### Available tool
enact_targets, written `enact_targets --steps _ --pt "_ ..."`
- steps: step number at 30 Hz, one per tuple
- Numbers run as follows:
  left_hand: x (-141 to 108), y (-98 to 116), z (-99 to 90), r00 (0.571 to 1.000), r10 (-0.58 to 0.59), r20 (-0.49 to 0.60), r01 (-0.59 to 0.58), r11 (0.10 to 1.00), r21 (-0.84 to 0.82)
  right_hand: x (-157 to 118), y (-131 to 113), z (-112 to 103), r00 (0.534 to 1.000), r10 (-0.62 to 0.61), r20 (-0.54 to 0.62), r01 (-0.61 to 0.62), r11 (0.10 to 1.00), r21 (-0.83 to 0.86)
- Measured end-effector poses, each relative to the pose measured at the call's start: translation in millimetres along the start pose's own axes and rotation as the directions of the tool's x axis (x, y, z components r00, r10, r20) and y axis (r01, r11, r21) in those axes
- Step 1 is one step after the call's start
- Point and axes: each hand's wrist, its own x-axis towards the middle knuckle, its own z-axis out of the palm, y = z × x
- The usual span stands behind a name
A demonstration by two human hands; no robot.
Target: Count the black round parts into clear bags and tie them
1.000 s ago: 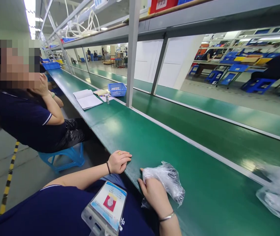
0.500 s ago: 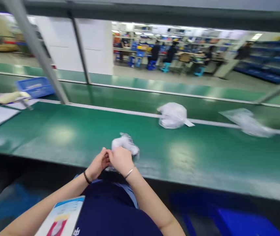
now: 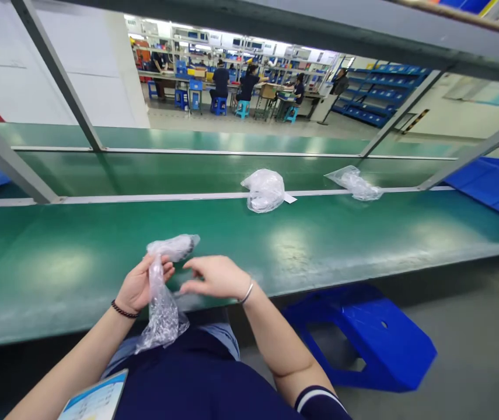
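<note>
My left hand (image 3: 142, 284) is closed around the narrow middle of a clear plastic bag (image 3: 161, 318). One end of the bag lies over the green bench and has small dark bits inside; the other hangs down past the bench edge, crumpled and full of shiny glints. What exactly is inside I cannot make out. Just to the right, my right hand (image 3: 218, 279) hovers apart from the bag, with thumb and forefinger spread and nothing between them.
Farther back on the green bench (image 3: 100, 233) lie a stuffed plastic bag (image 3: 265, 191) with a white tag and a flatter bag (image 3: 356, 184). Metal posts (image 3: 39, 186) rise from the bench. A blue stool (image 3: 380, 344) stands at the right. Several people sit at distant tables.
My hands were together at the bag; now the right hand has come away and the left holds the bag, its lower end hanging. The view has turned right.
</note>
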Motion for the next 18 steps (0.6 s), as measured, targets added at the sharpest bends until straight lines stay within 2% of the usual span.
enact_targets --steps 1,2,4,5,6,7,8,9,10,11,12,13,18 --pt "3.6 9.6 -0.4 0.999 0.038 0.021 -0.038 0.999 0.007 4.2 21.6 -11.1 0.985 0.121 -0.123 -0.113 0.991 0.068" --pt "8.4 18.4 -1.4 0.994 0.093 0.064 -0.096 0.994 0.044 7.0 46.4 -21.8 0.935 0.261 -0.241 -0.237 0.964 0.122" --pt "21.9 32.4 -5.3 0.960 0.235 0.153 -0.265 0.938 0.221 4.1 102.0 -40.9 0.759 0.497 -0.421 -0.481 0.863 0.153" --pt "30.4 37.2 -8.0 0.935 0.303 0.183 -0.352 0.856 0.378 -2.7 130.2 -48.6 0.653 0.581 -0.486 -0.600 0.788 0.135" --pt "39.6 40.5 -11.0 0.910 0.361 0.203 -0.410 0.711 0.571 -13.0 156.8 -54.9 0.535 0.647 -0.544 -0.712 0.691 0.122" --pt "49.0 42.1 -14.1 0.890 0.395 0.228 -0.417 0.502 0.758 -26.1 180.5 -59.5 0.417 0.691 -0.591 -0.799 0.588 0.124" --pt "57.9 42.3 -17.3 0.878 0.404 0.257 -0.377 0.252 0.891 -40.9 200.4 -62.4 0.299 0.721 -0.625 -0.862 0.485 0.147" --pt "65.8 41.1 -20.4 0.874 0.395 0.284 -0.312 0.007 0.950 -55.9 216.2 -63.9 0.207 0.739 -0.641 -0.897 0.405 0.176" --pt "72.3 38.9 -23.4 0.877 0.374 0.301 -0.242 -0.196 0.950 -69.7 228.0 -64.2 0.139 0.749 -0.648 -0.916 0.345 0.202" --pt "77.4 36.2 -26.1 0.882 0.360 0.304 -0.181 -0.336 0.924 -81.3 236.5 -63.6 0.095 0.753 -0.651 -0.926 0.307 0.221" --pt "81.0 33.4 -28.5 0.886 0.353 0.300 -0.136 -0.421 0.897 -90.0 242.4 -62.4 0.073 0.755 -0.651 -0.930 0.287 0.229" --pt "83.5 30.8 -30.7 0.892 0.349 0.289 -0.101 -0.469 0.878 -95.5 246.7 -60.8 0.062 0.754 -0.654 -0.933 0.276 0.229" --pt "88.6 25.7 -40.1 0.887 0.368 0.279 -0.042 -0.538 0.842 -93.4 265.0 -51.7 0.050 0.758 -0.651 -0.942 0.252 0.221"
